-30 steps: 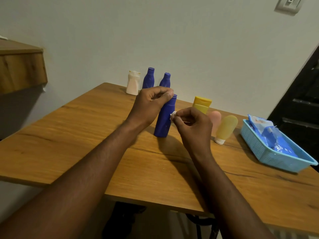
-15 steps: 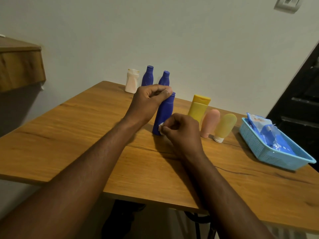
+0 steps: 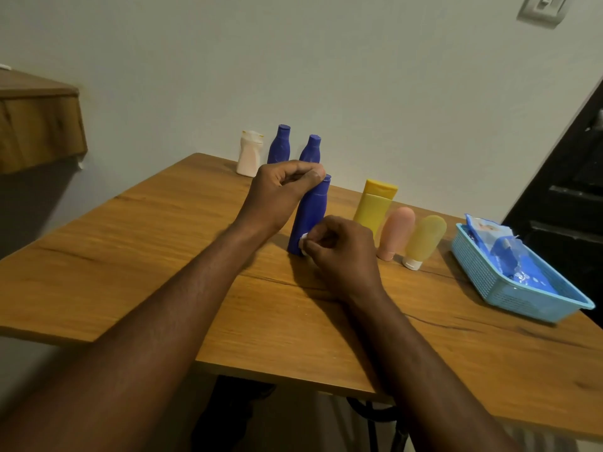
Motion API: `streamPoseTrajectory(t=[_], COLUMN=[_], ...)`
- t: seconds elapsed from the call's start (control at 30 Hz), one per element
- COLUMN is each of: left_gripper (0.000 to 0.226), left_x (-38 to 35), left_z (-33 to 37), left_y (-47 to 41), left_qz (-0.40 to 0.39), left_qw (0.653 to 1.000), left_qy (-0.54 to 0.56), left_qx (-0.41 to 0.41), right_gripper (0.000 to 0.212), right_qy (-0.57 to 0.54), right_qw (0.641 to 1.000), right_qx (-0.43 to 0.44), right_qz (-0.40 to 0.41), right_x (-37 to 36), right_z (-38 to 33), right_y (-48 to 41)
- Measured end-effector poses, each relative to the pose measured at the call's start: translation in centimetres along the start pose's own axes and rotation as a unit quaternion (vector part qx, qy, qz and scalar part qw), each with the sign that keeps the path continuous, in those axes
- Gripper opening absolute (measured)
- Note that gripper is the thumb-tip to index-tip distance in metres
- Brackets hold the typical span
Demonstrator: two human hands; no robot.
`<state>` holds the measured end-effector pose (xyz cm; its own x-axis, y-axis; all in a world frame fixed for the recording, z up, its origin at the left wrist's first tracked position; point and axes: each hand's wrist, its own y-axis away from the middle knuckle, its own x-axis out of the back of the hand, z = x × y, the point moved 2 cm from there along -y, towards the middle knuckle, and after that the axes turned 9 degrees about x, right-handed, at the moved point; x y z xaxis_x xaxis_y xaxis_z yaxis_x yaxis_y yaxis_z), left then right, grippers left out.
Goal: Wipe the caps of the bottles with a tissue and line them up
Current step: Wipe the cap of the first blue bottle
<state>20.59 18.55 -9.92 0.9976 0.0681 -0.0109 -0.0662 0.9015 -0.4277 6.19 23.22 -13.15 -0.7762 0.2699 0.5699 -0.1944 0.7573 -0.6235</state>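
Note:
A blue bottle (image 3: 311, 210) stands tilted in the middle of the wooden table (image 3: 163, 256). My left hand (image 3: 280, 190) grips its neck and cap from the left. My right hand (image 3: 339, 252) pinches a small white tissue (image 3: 303, 244) against the bottle's base. At the back stand a white bottle (image 3: 249, 153) and two more blue bottles (image 3: 279, 145) (image 3: 310, 148) in a row. To the right stand a yellow tube (image 3: 375, 203), a pink tube (image 3: 394, 231) and a pale yellow tube (image 3: 424, 239), caps down.
A light blue basket (image 3: 522, 288) with a blue wipes packet (image 3: 509, 252) sits at the table's right edge. A wooden shelf (image 3: 36, 125) juts from the wall at the left. The wall runs close behind the bottles.
My right hand with the tissue has dropped from the bottle's upper part to its base. My left hand has kept hold of the bottle's top.

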Motion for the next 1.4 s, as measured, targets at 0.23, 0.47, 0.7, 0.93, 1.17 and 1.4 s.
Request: streamPoseTrajectory(t=[0.23, 0.47, 0.7, 0.93, 1.17, 1.4], left_gripper=[0.021, 0.021, 0.022, 0.024, 0.028, 0.026], left_x=[0.2, 0.1, 0.1, 0.1, -0.1, -0.1], left_z=[0.0, 0.0, -0.1, 0.0, -0.2, -0.1], left_y=[0.0, 0.1, 0.0, 0.0, 0.0, 0.1], left_qz=[0.002, 0.004, 0.011, 0.022, 0.045, 0.049], left_qw=[1.0, 1.0, 1.0, 0.999, 0.996, 0.995], left_qy=[-0.001, 0.002, -0.007, -0.02, -0.065, -0.073], left_qx=[-0.007, -0.006, -0.02, -0.025, -0.039, -0.049], right_gripper=[0.008, 0.007, 0.008, 0.006, 0.008, 0.007], right_qy=[-0.017, 0.007, -0.009, -0.011, -0.015, -0.026], right_qw=[0.99, 1.0, 0.996, 0.995, 0.996, 0.994], right_qx=[0.081, 0.025, 0.058, 0.062, 0.025, 0.055], right_qz=[0.117, 0.003, 0.073, 0.08, 0.084, 0.095], right_x=[0.5, -0.2, 0.1, 0.1, 0.2, 0.3], right_z=[-1.0, -0.6, -1.0, -1.0, -0.6, -1.2], right_y=[-0.3, 0.0, -0.1, 0.0, 0.0, 0.1])
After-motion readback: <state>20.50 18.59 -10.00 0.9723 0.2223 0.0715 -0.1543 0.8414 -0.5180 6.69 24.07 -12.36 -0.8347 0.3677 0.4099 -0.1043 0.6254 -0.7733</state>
